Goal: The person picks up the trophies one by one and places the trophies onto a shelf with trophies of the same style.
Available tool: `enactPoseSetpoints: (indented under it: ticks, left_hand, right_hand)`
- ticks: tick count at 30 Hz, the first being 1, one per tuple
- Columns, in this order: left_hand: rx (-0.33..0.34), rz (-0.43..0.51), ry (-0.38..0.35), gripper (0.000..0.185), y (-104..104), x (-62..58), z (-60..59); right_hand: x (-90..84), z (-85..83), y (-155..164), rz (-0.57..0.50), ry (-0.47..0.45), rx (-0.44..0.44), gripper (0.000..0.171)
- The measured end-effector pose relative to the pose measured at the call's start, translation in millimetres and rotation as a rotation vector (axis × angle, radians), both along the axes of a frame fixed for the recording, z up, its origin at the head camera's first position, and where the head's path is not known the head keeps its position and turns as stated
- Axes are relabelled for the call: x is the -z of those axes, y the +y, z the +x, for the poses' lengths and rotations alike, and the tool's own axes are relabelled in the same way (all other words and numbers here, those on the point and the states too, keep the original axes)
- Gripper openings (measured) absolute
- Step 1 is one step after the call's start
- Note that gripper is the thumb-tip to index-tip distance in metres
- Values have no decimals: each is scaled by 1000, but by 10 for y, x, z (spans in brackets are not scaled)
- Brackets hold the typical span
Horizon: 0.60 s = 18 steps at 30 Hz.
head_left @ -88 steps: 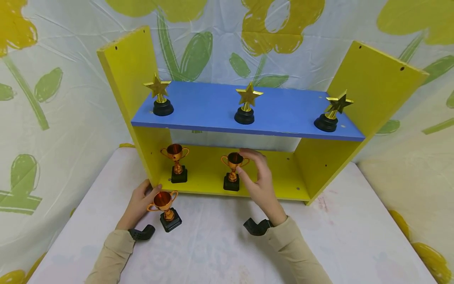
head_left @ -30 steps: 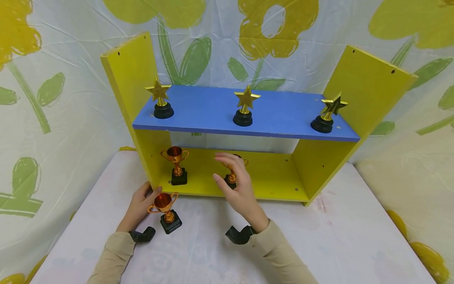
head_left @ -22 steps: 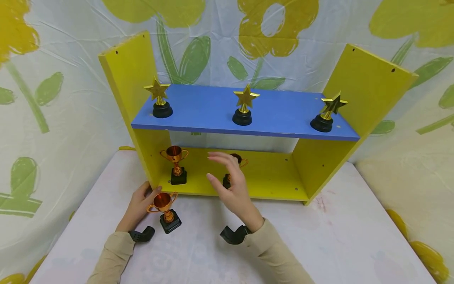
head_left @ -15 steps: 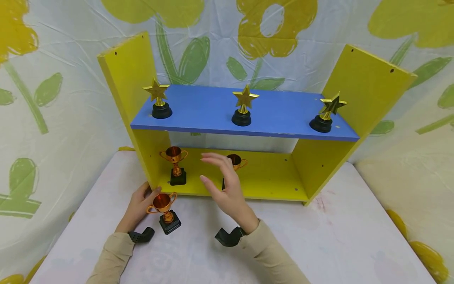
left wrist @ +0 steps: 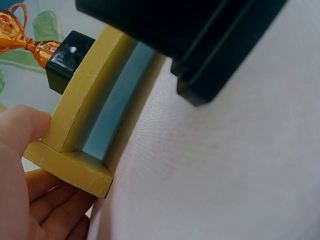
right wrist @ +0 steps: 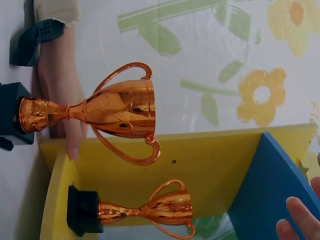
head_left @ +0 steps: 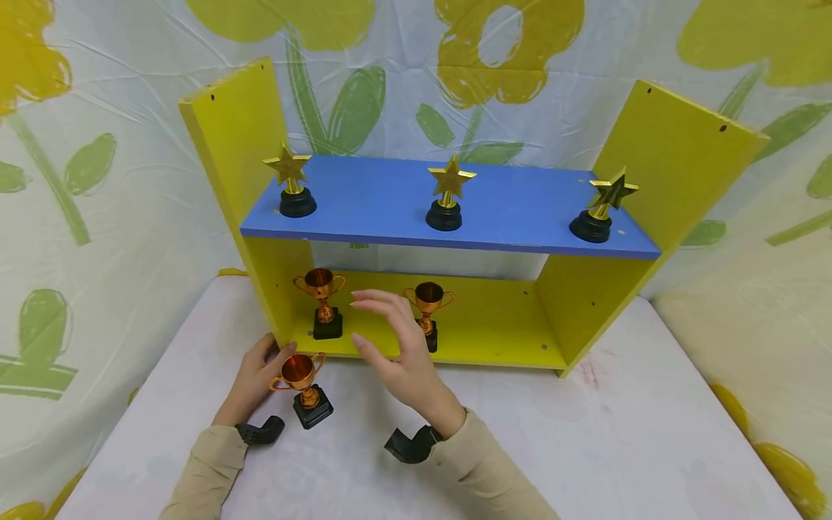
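Observation:
My left hand [head_left: 255, 377] grips the lower left front corner of a yellow and blue shelf [head_left: 416, 235]; in the left wrist view its thumb [left wrist: 30, 122] and fingers lie on either side of the yellow board. Close beside that hand, a copper-coloured trophy cup [head_left: 300, 370] on a black base stands on the table. My right hand [head_left: 406, 361], empty with fingers gently curved, hovers before the lower shelf. It partly covers the base of a second trophy cup [head_left: 430, 295]. A third trophy cup [head_left: 321, 283] stands at the left of that shelf.
On the blue board stand three gold star trophies: left [head_left: 289, 166], middle [head_left: 451, 179] and right [head_left: 612, 192]. Yellow side panels rise at both ends, the right panel [head_left: 682, 155] included. A white cloth [head_left: 617, 440] covers the table; a flower-printed curtain [head_left: 403, 43] hangs behind.
My right hand has moved left and slightly down from the middle trophy cup, uncovering its bowl and both handles. My left hand keeps its hold on the shelf corner.

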<state>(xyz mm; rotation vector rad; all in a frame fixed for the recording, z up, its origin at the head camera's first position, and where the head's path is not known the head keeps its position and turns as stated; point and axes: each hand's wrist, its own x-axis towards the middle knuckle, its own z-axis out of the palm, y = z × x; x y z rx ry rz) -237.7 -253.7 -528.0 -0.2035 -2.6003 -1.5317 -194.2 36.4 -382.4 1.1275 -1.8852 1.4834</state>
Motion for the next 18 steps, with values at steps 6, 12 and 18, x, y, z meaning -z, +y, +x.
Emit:
enactPoseSetpoints:
  ticks: [6, 12, 18]
  left_hand:
    - [-5, -11, 0, 53, -11, 5, 8]
    - [-5, -17, 3, 54, -18, 18, 7]
    - [3, -12, -3, 53, -9, 22, -11]
  right_hand:
    - [19, 30, -30, 9, 2, -6, 41]
    - [85, 84, -86, 53, -31, -48, 46]
    - [105, 116, -130, 66, -53, -78, 46]
